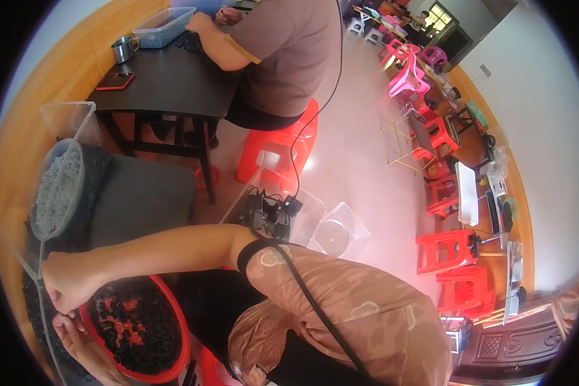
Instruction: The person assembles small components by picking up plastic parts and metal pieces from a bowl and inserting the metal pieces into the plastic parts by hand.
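Fingers curled on right hand (71, 281), loosely bent on left hand (76, 339); cannot tell if gripping anything. Just beside both hands: round red plastic basin (184, 328) of small dark pieces (157, 334). Could tip and spill if nudged by left forearm (103, 368); can't see support underneath.

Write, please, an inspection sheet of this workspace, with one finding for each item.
Surface: dark tabletop, with an oval tub of pale pieces toward the wall.
Job's things: red basin holding small dark pieces.
Clutter: red-edged phone, metal mug and plastic bin on a black table.
Hands: right hand and left hand close together near the basin's rim; grip unclear.
Cables: black cable hanging down; a cable tangle in a clear box.
Surroundings: co-worker seated on a red stool.
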`<state>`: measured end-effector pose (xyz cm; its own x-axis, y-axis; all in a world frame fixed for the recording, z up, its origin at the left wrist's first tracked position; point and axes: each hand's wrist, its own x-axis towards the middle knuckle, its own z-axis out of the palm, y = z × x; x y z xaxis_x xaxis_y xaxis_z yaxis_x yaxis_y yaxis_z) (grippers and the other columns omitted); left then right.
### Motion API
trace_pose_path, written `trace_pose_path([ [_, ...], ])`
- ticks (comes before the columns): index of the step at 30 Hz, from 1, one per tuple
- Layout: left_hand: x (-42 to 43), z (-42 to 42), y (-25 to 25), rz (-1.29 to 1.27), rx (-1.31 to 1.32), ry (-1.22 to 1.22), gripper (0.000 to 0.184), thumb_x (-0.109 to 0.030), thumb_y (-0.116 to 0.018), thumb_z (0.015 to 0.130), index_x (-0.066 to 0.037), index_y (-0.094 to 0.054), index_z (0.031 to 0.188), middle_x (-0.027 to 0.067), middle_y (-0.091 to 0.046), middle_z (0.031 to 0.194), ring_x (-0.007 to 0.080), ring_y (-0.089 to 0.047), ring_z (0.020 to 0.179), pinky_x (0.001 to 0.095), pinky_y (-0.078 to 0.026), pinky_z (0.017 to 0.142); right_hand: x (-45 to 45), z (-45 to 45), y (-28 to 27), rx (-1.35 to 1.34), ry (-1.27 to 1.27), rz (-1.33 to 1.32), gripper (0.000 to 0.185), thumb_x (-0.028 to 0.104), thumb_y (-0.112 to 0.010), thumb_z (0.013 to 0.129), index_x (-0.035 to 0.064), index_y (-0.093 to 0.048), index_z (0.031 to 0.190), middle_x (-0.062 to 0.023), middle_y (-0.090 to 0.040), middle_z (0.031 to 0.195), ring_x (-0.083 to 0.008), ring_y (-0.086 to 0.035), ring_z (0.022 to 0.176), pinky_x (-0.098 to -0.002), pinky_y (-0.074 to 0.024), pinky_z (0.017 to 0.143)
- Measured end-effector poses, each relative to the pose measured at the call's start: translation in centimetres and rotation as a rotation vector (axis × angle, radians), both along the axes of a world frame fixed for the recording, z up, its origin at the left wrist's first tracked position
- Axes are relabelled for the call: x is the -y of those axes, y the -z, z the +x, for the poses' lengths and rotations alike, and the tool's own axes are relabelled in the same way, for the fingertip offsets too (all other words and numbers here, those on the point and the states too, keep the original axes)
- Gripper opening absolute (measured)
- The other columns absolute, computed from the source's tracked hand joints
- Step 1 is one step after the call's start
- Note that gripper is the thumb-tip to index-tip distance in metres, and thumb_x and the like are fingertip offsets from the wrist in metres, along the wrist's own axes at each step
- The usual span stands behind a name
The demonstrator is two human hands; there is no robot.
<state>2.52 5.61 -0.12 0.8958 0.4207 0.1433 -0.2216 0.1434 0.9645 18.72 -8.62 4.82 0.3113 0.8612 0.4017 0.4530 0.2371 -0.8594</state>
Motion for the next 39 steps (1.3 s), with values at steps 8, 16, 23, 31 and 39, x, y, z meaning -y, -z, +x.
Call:
trace_pose_path([
  [8, -1.1, 0.4, 0.8, -0.043, 0.031, 0.042, 0.016, -0.020, -0.052, 0.100, -0.004, -0.053, 0.103, 0.0044, -0.057, 0.101, 0.0137, -0.054, 0.097, 0.0302, -0.043, 0.093, -0.3, 1.7, 0.3, -0.066, -0.101, -0.128, 0.012, 0.014, -0.068, 0.071, 0.0054, -0.076, 0.074, -0.0080, -0.070, 0.066, -0.0150, -0.068, 0.062, -0.0287, -0.0532, 0.058],
  [16, -2.7, 0.0, 3.4, 0.041, 0.040, -0.089, 0.016, -0.019, -0.051, 0.101, -0.003, -0.054, 0.105, 0.0067, -0.058, 0.101, 0.0134, -0.055, 0.098, 0.0276, -0.043, 0.093, 0.2, 0.8, 0.3, -0.131, -0.110, -0.111, 0.011, 0.012, -0.071, 0.072, 0.0012, -0.074, 0.073, -0.0086, -0.070, 0.067, -0.0148, -0.069, 0.063, -0.0270, -0.0543, 0.060],
  [23, -0.3, -0.1, 2.6, 0.159, -0.011, -0.144, 0.012, -0.017, -0.055, 0.099, -0.006, -0.056, 0.104, 0.0022, -0.060, 0.096, 0.0052, -0.052, 0.079, 0.0187, -0.040, 0.076, 0.9, -0.3, 0.6, -0.205, -0.047, -0.079, 0.013, 0.009, -0.069, 0.072, -0.0033, -0.072, 0.072, -0.0083, -0.070, 0.064, -0.0150, -0.068, 0.059, -0.0275, -0.0540, 0.058],
  [31, 2.8, 0.5, 1.4, 0.299, -0.059, -0.173, 0.007, -0.015, -0.056, 0.098, -0.008, -0.053, 0.100, 0.0019, -0.060, 0.093, 0.0051, -0.055, 0.080, 0.0176, -0.043, 0.068, 2.5, -0.2, 0.4, -0.057, -0.052, -0.105, 0.015, 0.010, -0.064, 0.077, -0.0021, -0.074, 0.077, -0.0102, -0.071, 0.067, -0.0151, -0.069, 0.060, -0.0266, -0.0553, 0.059],
  [39, 4.5, 0.7, 0.1, 0.122, -0.038, -0.159, 0.003, -0.011, -0.053, 0.098, -0.008, -0.054, 0.098, 0.0011, -0.061, 0.089, 0.0056, -0.053, 0.075, 0.0188, -0.041, 0.066, 1.8, -1.3, 1.3, -0.057, 0.020, -0.201, 0.018, 0.009, -0.059, 0.089, -0.0035, -0.070, 0.096, -0.0090, -0.070, 0.072, -0.0100, -0.061, 0.056, -0.0260, -0.0495, 0.054],
])
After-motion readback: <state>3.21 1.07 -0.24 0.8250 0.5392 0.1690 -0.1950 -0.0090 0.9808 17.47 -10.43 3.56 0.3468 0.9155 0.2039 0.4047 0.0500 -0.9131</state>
